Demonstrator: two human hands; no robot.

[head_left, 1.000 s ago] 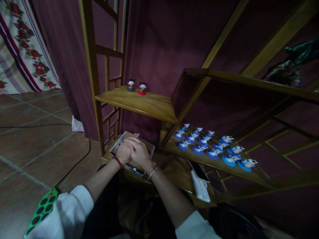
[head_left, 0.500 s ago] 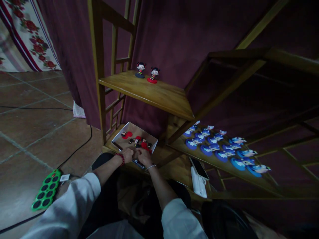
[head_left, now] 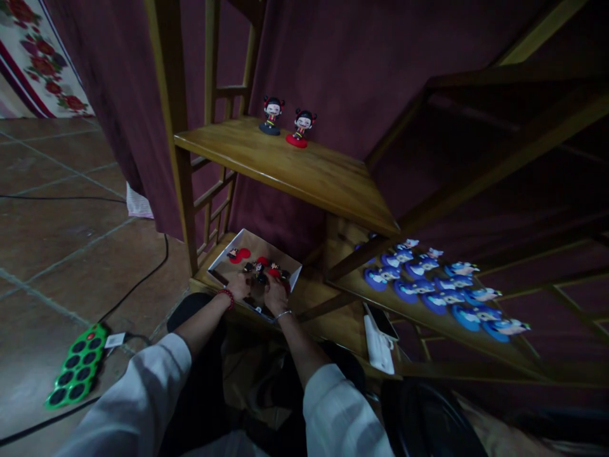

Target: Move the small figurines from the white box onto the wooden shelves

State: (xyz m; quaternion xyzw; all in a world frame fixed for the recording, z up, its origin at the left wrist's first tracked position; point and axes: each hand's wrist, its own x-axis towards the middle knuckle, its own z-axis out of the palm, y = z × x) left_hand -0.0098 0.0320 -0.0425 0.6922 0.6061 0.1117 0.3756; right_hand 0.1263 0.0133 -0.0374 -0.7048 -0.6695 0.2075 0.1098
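Observation:
A shallow white box [head_left: 219,265] sits on the lower shelf in front of me. Inside lie several small black-haired figurines [head_left: 259,269] with red and black parts, and a red round piece [head_left: 243,254]. My left hand [head_left: 238,287], with a red bead bracelet at the wrist, rests at the box's near left side, fingers apart as far as they show. My right hand [head_left: 275,297] reaches over the near wall, its fingers stretched toward a red-based figurine [head_left: 275,273]; no object shows in its grasp. Dim light hides the fingertips.
Two black-haired figurines [head_left: 299,127] stand on the upper wooden shelf [head_left: 285,168]. Several blue-based figurines [head_left: 445,298] stand in rows on the right shelf. A phone [head_left: 380,322] lies beside a white object [head_left: 379,352]. A green power strip [head_left: 78,365] and cables lie on the floor.
My hands, close together over the near side of the box before, have moved apart. The left shifted slightly left. The view has moved a little closer to the upper shelf.

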